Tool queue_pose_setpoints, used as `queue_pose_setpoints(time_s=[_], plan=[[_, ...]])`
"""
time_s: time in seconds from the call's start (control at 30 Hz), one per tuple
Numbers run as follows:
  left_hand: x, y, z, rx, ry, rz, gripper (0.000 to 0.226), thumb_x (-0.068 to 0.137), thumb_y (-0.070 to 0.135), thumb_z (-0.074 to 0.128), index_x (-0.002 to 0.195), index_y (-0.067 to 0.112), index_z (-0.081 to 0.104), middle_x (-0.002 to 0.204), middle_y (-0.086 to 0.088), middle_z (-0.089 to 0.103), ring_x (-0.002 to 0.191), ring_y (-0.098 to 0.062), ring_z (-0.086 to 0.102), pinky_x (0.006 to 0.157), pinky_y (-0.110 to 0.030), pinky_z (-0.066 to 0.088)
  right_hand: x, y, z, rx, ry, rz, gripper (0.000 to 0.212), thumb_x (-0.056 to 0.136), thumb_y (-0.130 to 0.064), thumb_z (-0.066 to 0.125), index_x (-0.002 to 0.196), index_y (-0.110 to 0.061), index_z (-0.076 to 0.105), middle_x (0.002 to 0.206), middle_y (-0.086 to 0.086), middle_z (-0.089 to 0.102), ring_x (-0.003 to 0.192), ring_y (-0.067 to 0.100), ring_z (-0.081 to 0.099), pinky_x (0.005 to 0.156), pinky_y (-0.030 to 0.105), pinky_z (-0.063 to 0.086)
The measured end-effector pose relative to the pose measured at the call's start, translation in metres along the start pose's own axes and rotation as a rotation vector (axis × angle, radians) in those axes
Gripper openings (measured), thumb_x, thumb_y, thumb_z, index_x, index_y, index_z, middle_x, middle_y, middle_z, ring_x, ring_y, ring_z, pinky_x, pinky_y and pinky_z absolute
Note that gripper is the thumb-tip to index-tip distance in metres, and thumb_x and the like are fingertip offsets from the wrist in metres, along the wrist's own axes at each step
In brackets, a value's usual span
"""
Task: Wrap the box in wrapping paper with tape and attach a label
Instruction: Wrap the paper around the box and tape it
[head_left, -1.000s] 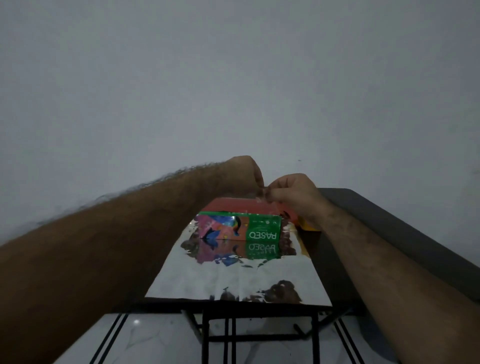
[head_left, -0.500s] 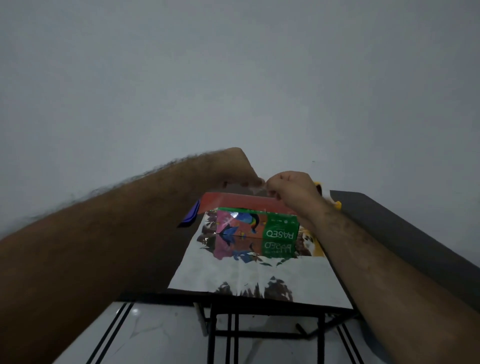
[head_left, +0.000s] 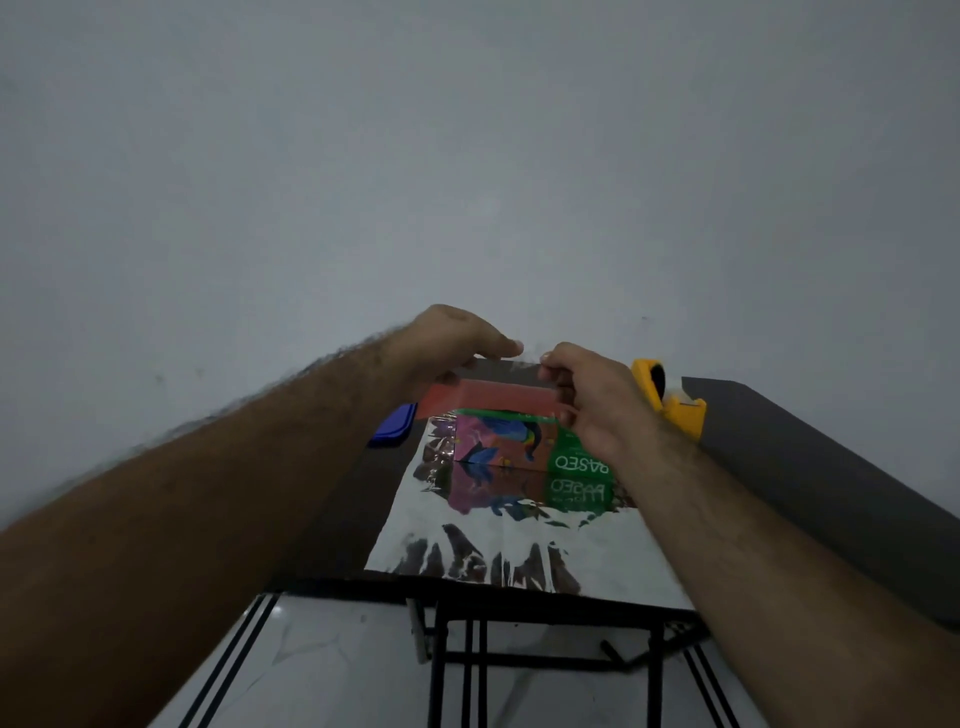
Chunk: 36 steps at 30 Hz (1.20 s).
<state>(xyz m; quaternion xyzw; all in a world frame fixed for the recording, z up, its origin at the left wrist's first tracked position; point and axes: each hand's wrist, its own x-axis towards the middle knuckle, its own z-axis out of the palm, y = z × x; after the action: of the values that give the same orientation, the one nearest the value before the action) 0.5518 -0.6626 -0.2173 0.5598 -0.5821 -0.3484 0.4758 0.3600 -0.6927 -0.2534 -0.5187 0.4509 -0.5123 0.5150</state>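
Holding a short strip of clear tape (head_left: 511, 366) stretched between my two hands, I kept it just above the far edge of the colourful tissue box (head_left: 506, 439), the one with the green panel reading PASEO and a bird picture on its near side. My left hand (head_left: 449, 345) pinched the strip's left end between thumb and fingertips, and my right hand (head_left: 589, 397) pinched the right end, its other fingers curled in above the box's right corner. The box sat on a shiny silver sheet of wrapping paper (head_left: 519, 545), towards the sheet's far end; the foil ran from the box toward me to the near edge of the dark table (head_left: 337, 509) and mirrored the box's printed side. Behind the box, a red flap (head_left: 483, 397) stood up along its far edge, though I could not tell whether it was part of the paper or of the box. Left of the box, partly hidden by my left forearm, lay a flat blue object (head_left: 395, 426) with rounded corners. Right of the box, just past my right hand, stood a yellow tape dispenser (head_left: 670, 397). Beyond the dispenser, further right of the box, a dark grey slab (head_left: 810, 467) ran along the pale wall (head_left: 467, 156).
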Motion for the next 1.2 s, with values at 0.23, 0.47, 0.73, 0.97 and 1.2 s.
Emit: queue_pose_setpoints(time_s=[0.23, 0.47, 0.73, 0.97, 1.2], plan=[[0.005, -0.014, -0.008, 0.101, -0.029, -0.029, 0.003, 0.086, 0.011, 0.082, 0.083, 0.011, 0.079, 0.08, -0.001, 0.075, 0.076, -0.016, 0.063, 0.065, -0.031, 0.047, 0.001, 0.012, 0.006, -0.086, 0.005, -0.031, 0.018, 0.089, -0.023, 0.076, 0.078, -0.008, 0.074, 0.073, 0.001, 0.068, 0.056, 0.013, 0.05, 0.052, 0.029, 0.036], [0.023, -0.038, -0.019, -0.008, -0.082, -0.04, 0.009, 0.1, 0.003, 0.062, 0.097, 0.001, 0.071, 0.089, -0.011, 0.079, 0.085, -0.023, 0.072, 0.077, -0.036, 0.056, 0.016, 0.058, -0.026, -0.786, 0.075, -0.524, 0.045, 0.086, -0.038, 0.086, 0.126, -0.019, 0.075, 0.118, -0.009, 0.072, 0.108, 0.014, 0.067, 0.094, 0.037, 0.058], [0.049, -0.046, -0.007, 0.073, -0.288, -0.018, 0.012, 0.097, -0.004, 0.06, 0.092, 0.005, 0.067, 0.101, -0.02, 0.078, 0.089, -0.027, 0.075, 0.079, -0.035, 0.061, 0.024, 0.09, -0.032, -1.234, 0.082, -0.829, 0.04, 0.09, -0.035, 0.075, 0.128, -0.021, 0.075, 0.126, -0.002, 0.075, 0.115, 0.026, 0.067, 0.102, 0.058, 0.051], [0.059, -0.05, -0.013, 0.088, -0.332, -0.123, 0.011, 0.1, 0.001, 0.06, 0.101, -0.003, 0.069, 0.096, -0.016, 0.078, 0.093, -0.026, 0.076, 0.091, -0.036, 0.061, 0.028, 0.105, -0.03, -1.217, 0.19, -0.913, 0.037, 0.092, -0.035, 0.069, 0.123, -0.018, 0.077, 0.117, -0.002, 0.078, 0.107, 0.025, 0.07, 0.099, 0.057, 0.052], [0.07, -0.049, -0.008, 0.154, -0.302, -0.227, 0.017, 0.096, 0.0, 0.064, 0.109, -0.007, 0.07, 0.104, -0.021, 0.075, 0.092, -0.025, 0.072, 0.088, -0.032, 0.062, 0.027, 0.109, -0.03, -1.189, 0.191, -0.985, 0.053, 0.091, -0.03, 0.073, 0.141, -0.017, 0.065, 0.105, 0.001, 0.076, 0.099, 0.029, 0.067, 0.092, 0.053, 0.053]])
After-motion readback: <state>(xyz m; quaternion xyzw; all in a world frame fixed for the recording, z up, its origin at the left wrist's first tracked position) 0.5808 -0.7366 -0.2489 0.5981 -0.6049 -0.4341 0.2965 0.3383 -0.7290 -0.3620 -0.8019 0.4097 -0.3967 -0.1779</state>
